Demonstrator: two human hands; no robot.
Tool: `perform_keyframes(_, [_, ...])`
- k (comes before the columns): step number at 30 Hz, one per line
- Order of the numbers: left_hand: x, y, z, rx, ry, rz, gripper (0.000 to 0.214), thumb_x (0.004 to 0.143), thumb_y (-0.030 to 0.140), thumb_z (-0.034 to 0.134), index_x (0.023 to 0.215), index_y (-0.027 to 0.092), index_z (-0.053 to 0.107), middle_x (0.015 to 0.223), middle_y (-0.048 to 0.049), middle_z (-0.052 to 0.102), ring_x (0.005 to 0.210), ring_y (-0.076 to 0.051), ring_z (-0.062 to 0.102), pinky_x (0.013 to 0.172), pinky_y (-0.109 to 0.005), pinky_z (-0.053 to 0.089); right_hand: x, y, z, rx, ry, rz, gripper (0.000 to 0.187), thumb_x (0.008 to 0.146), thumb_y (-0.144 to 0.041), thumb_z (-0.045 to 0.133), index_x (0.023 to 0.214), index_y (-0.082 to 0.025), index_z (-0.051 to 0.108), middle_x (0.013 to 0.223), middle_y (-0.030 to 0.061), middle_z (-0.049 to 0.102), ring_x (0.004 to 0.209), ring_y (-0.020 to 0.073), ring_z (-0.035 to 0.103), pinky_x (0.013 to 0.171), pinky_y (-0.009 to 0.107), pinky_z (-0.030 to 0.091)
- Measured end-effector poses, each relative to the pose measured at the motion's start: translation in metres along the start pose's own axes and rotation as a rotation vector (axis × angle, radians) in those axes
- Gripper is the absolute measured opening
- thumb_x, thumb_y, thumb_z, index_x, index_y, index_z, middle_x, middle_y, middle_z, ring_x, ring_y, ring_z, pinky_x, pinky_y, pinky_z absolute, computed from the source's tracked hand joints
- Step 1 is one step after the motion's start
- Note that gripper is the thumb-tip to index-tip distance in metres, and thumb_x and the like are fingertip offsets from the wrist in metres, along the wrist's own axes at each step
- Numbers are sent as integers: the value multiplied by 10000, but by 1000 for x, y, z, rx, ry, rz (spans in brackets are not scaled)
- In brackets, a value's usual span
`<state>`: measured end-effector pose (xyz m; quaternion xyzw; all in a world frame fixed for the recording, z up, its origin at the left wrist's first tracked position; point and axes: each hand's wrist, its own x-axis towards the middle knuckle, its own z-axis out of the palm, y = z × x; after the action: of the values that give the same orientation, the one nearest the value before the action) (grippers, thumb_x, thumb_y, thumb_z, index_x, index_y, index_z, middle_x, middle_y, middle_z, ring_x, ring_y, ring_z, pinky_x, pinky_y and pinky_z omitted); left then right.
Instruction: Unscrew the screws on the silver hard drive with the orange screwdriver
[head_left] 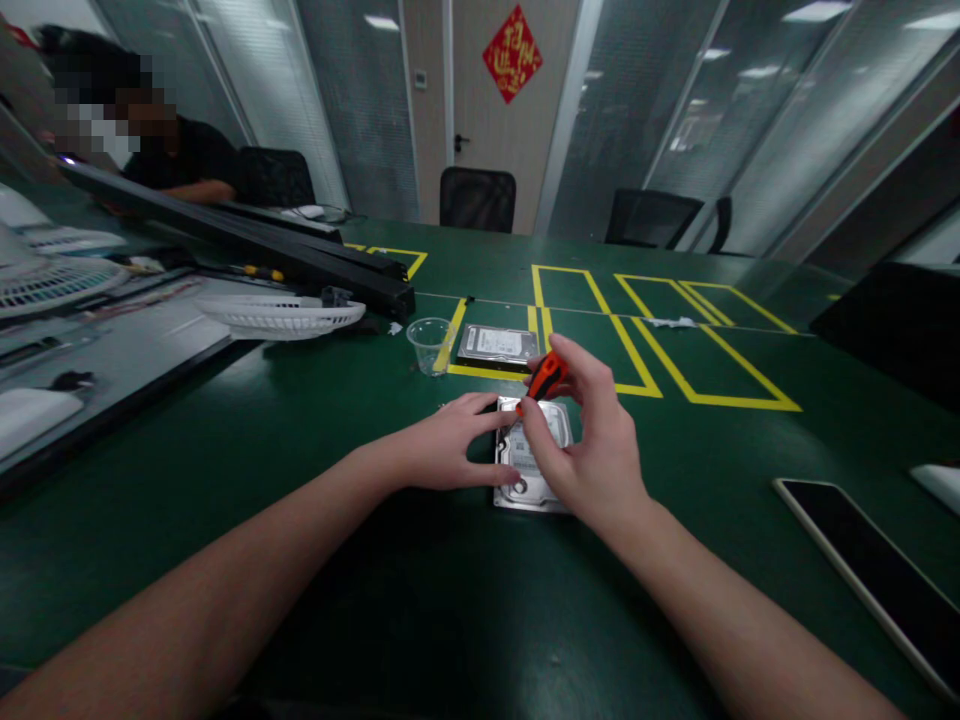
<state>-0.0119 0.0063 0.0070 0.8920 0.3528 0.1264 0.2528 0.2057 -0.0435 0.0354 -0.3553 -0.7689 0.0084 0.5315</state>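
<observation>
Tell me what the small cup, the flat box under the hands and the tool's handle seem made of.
The cup looks like thin clear plastic: the table shows through it. The box is probably bare metal, silver-grey with a dull shine. The handle is likely plastic or rubber, matte orange and black.

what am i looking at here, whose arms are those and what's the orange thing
No machine here: the one picture comes from a camera worn on a person's head, looking down at their own bare arms. The left hand rests on a hard drive on the green table. The right hand holds an orange-handled screwdriver, pointed down at that drive. Behind lie a second hard drive, a clear plastic cup and a white fan grille; a dark tablet lies at right. Another person sits far left.
</observation>
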Motion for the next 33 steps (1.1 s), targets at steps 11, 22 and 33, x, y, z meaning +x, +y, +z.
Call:
perform_keyframes(11, [0, 1, -1, 11, -6, 19, 792, 951, 735, 748, 1597, 311, 580, 1754, -142, 412, 1635, -450, 351, 1329, -657, 331, 2, 3, -1, -59, 38, -30, 599, 1001, -207, 726, 1553, -302, 512, 1310, 105, 718, 1021, 265, 739, 873, 480, 702])
perform_keyframes(22, [-1, -2, 1, -11, 20, 21, 850, 923, 752, 771, 1619, 313, 562, 1741, -150, 434, 1622, -452, 378, 1327, -656, 337, 1, 2, -1, -15, 16, -22, 623, 992, -205, 748, 1560, -280, 502, 1337, 122, 706, 1126, 280, 742, 956, 495, 682])
perform_keyframes(33, [0, 3, -2, 10, -18, -18, 860, 932, 713, 784, 1652, 318, 529, 1796, -148, 349, 1662, -466, 307, 1343, -681, 289, -2, 1, 1, 54, -19, 25, 684, 1018, -182, 661, 1648, -289, 418, 1440, 140, 690, 1160, 301, 767, 1004, 530, 675])
